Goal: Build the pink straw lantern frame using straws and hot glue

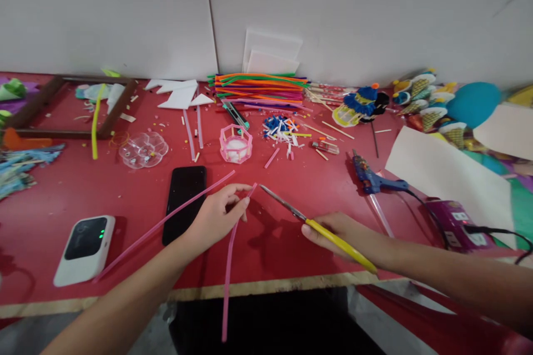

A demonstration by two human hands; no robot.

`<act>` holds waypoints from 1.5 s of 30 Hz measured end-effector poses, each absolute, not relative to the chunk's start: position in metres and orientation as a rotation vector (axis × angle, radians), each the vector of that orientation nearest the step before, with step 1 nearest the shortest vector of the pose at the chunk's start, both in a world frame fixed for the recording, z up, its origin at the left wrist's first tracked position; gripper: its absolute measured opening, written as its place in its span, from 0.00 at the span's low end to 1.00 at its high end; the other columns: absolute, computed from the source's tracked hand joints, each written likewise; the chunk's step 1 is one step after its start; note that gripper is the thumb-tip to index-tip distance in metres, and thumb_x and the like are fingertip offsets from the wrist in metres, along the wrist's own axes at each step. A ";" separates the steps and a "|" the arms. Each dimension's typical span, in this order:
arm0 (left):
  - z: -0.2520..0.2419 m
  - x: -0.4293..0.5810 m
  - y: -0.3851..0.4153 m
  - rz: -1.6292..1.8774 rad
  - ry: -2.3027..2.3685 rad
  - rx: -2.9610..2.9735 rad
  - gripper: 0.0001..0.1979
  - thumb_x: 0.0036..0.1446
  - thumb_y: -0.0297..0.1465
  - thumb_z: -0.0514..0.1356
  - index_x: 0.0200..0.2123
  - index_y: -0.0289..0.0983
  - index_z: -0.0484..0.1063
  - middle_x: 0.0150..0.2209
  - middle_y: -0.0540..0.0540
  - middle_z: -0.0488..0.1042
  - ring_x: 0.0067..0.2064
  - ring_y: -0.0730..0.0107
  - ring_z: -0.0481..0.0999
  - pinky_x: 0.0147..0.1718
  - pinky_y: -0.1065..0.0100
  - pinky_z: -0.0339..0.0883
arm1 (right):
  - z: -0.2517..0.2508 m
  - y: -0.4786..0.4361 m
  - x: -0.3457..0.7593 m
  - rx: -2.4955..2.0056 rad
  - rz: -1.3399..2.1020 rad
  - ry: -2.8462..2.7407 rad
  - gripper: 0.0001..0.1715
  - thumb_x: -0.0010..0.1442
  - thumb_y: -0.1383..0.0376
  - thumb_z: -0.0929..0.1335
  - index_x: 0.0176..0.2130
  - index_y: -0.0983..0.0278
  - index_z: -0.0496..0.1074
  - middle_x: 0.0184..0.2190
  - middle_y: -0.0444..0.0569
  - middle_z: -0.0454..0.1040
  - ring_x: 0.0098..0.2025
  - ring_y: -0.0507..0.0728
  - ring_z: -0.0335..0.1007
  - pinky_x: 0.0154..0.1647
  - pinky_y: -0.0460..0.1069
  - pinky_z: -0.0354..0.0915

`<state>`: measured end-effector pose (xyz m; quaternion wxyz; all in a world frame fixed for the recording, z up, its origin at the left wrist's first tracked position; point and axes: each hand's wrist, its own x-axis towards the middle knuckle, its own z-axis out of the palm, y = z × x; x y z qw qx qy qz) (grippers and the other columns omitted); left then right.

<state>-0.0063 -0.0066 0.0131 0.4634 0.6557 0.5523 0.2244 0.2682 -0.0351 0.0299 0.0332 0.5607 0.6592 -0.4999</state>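
Between the fingers of my left hand is a pink straw-like stick, its short upper end poking out and its long end hanging past the table edge. My right hand grips yellow-handled scissors. The blades look closed, and their tip points at the stick's upper end, a small gap away. A second pink stick lies slanted across the black phone, left of my left hand. Beyond my hands stands a small pink octagonal frame with a white base.
Small cut pieces lie behind, near a bundle of coloured sticks and a box cutter. On the right are a blue glue gun and a purple power block. A white device and brown frame sit left.
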 end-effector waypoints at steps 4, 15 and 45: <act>0.013 -0.004 -0.008 0.648 1.321 1.572 0.15 0.63 0.37 0.55 0.47 0.36 0.71 0.21 0.54 0.72 0.25 0.70 0.72 0.28 0.69 0.62 | 0.037 -0.037 0.269 1.679 -1.627 2.010 0.37 0.61 0.32 0.53 0.24 0.60 0.52 0.22 0.39 0.48 0.24 0.49 0.45 0.24 0.47 0.46; 0.011 -0.004 -0.009 0.634 1.338 1.527 0.15 0.62 0.40 0.55 0.48 0.37 0.66 0.21 0.55 0.74 0.22 0.71 0.68 0.24 0.70 0.57 | 0.041 -0.047 0.257 1.713 -1.670 1.846 0.43 0.50 0.24 0.54 0.22 0.60 0.50 0.19 0.37 0.46 0.20 0.47 0.45 0.20 0.46 0.43; 0.014 -0.003 -0.009 0.576 1.307 1.475 0.14 0.64 0.42 0.54 0.42 0.39 0.68 0.22 0.55 0.74 0.21 0.73 0.66 0.24 0.70 0.56 | 0.032 -0.044 0.263 1.909 -1.682 1.779 0.38 0.56 0.30 0.57 0.23 0.59 0.50 0.17 0.37 0.49 0.18 0.47 0.48 0.19 0.45 0.45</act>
